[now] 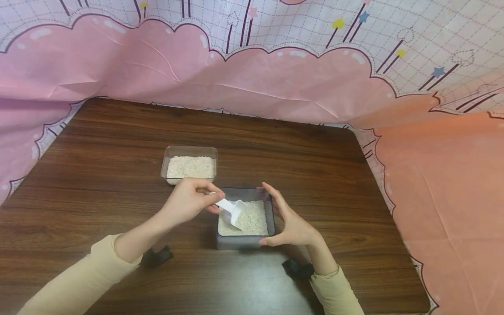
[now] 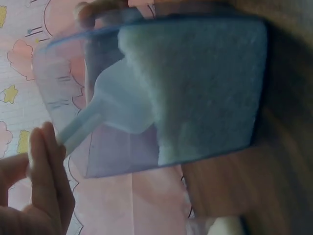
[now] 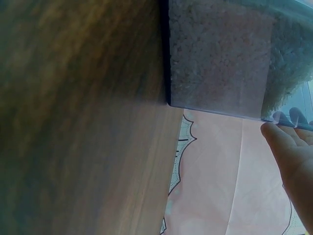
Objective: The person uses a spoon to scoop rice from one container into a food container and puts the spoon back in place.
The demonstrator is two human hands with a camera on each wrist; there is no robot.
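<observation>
A white scoop (image 1: 233, 209) is pinched by its handle in my left hand (image 1: 189, 200), its bowl tipped into the rice (image 1: 253, 218). That rice partly fills a grey see-through container (image 1: 238, 242) standing on the table. In the left wrist view the scoop (image 2: 122, 100) shows through the container wall, its lip at the rice surface. My right hand (image 1: 293, 223) grips the container's right side, thumb at the near wall and fingers at the far corner. In the right wrist view its fingers (image 3: 288, 139) lie along the wall near the rim.
A clear shallow box (image 1: 189, 151) with rice in it stands behind and left of the container. Dark straps (image 1: 157, 257) sit under both wrists. The brown wooden table (image 1: 315, 162) is bordered by pink patterned cloth (image 1: 275, 83) at the back and sides.
</observation>
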